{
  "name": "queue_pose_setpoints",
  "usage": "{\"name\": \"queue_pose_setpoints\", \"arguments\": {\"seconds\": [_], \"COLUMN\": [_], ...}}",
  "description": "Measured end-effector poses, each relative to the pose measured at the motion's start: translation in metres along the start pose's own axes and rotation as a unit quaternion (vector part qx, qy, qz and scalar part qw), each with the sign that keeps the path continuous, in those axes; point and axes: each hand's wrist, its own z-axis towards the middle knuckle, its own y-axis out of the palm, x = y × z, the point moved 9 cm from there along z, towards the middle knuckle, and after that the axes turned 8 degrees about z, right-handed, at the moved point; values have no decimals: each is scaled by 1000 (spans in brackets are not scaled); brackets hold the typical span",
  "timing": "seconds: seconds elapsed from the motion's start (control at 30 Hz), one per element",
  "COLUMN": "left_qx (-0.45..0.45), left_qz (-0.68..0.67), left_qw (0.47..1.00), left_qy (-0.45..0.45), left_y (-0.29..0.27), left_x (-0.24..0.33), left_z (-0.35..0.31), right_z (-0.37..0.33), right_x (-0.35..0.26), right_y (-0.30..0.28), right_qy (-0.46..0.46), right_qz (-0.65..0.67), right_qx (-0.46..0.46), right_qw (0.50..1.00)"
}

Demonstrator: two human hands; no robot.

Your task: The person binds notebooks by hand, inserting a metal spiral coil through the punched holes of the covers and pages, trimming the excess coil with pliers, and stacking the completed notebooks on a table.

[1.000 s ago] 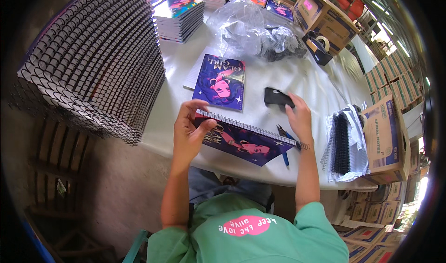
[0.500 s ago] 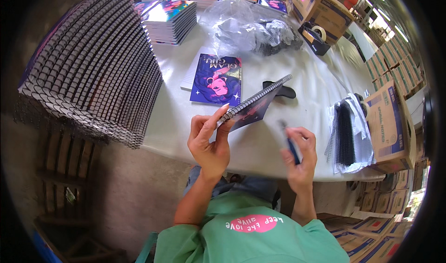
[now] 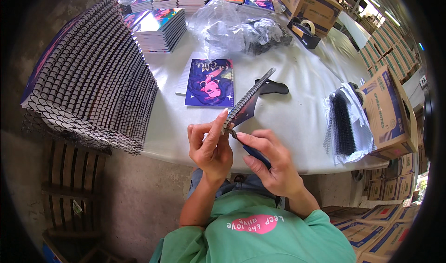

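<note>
My left hand (image 3: pixel 211 147) grips a spiral notebook (image 3: pixel 244 112) by its near end, holding it raised at a slant above the table with the black coil uppermost. Small pliers (image 3: pixel 256 155) with dark blue handles are in my right hand (image 3: pixel 274 163). Their dark jaws meet the coil's near end, beside my left fingertips; whether they pinch the wire is too small to tell. Beyond the left hand lies an illustrated purple notebook cover (image 3: pixel 210 83), partly over lined white pages (image 3: pixel 184 79). A black flat object (image 3: pixel 275 87) rests behind the raised notebook.
A tall stack of coil-bound notebooks (image 3: pixel 93 82) stands at the left. Farther back are piled notebooks (image 3: pixel 158 31), clear plastic bags (image 3: pixel 218 28) and a tape dispenser (image 3: pixel 304 33). Loose black coils (image 3: pixel 343 126) lie on plastic at the right, beside a cardboard box (image 3: pixel 388 112).
My right hand has swung left and brought the pliers to the coil's near end. The notebook stays in my left hand, tilted somewhat more steeply.
</note>
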Motion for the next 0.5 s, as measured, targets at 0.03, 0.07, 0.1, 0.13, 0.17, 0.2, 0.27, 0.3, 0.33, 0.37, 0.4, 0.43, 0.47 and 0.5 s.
{"name": "queue_pose_setpoints", "arguments": {"seconds": [0.03, 0.07, 0.1, 0.13, 0.17, 0.2, 0.27, 0.3, 0.33, 0.37, 0.4, 0.43, 0.47, 0.5], "left_qx": [5, 8, 10, 12, 11, 14, 23, 33, 44, 46, 48, 46, 44, 46], "left_qz": [-1, 1, 4, 8, 12, 20, -18, -59, -100, -150, -202, -257, -317, -344], "left_qw": [1000, 1000, 1000, 1000, 1000, 1000, 999, 992, 981, 966, 948, 924, 905, 890], "left_qy": [9, 5, 3, 1, 7, 16, -41, -102, -162, -204, -242, -281, -282, -295], "left_y": [0, 0, -2, -2, -1, -1, -2, -4, -7, -9, -10, -7, -6, -7], "left_x": [2, 1, 0, -1, -2, -4, -15, -26, -37, -47, -55, -63, -65, -66], "left_z": [-1, -4, -6, -8, -9, -7, -2, 2, 6, 9, 12, 13, 15, 18], "right_z": [-2, -4, -6, -9, -12, -12, -10, -10, -13, -21, -33, -43, -50, -53], "right_x": [8, 15, 21, 26, 31, 34, 38, 37, 32, 49, 67, 90, 111, 132], "right_y": [4, 6, 10, 15, 19, 26, 16, -2, -18, -36, -56, -74, -86, -93], "right_qy": [35, 71, 104, 137, 168, 195, 153, 73, -12, 15, 40, 73, 90, 121], "right_qz": [109, 171, 235, 297, 358, 418, 308, 133, -46, -149, -248, -333, -427, -439], "right_qx": [-14, -21, -27, -35, -42, -54, -40, -13, 18, 70, 123, 157, 175, 162], "right_qw": [993, 983, 966, 944, 918, 886, 938, 988, 999, 986, 960, 927, 883, 875]}}
